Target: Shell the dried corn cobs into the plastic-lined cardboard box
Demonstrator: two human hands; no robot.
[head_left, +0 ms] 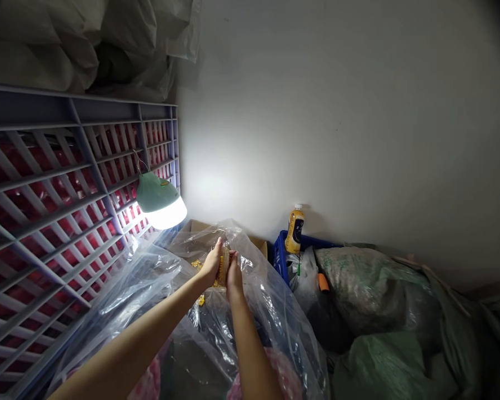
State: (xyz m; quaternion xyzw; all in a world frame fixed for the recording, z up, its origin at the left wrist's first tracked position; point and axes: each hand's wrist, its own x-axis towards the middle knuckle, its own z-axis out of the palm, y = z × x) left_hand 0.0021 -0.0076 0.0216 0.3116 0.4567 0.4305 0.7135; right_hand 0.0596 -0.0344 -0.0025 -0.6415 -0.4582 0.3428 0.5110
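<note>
A partly stripped corn cob (222,268) is held upright between my two hands, with rows of yellow kernels left on its near side. My left hand (211,263) grips it from the left, thumb pointing up. From the right, my right hand (234,275) closes around it, its fingers partly hidden. Loose yellow corn kernels (201,300) lie below and to the left of the hands, on a large clear plastic sheet (270,311). The sheet spreads over my lap and over a cardboard box (198,226) behind the hands.
On the left stands a slatted plastic crate (94,161) with a lit hanging lamp (160,201) hooked on it. A blue basket (280,253) with a juice bottle (295,229) is at the wall (337,122). Full sacks (370,283) and an orange object (323,282) are at right.
</note>
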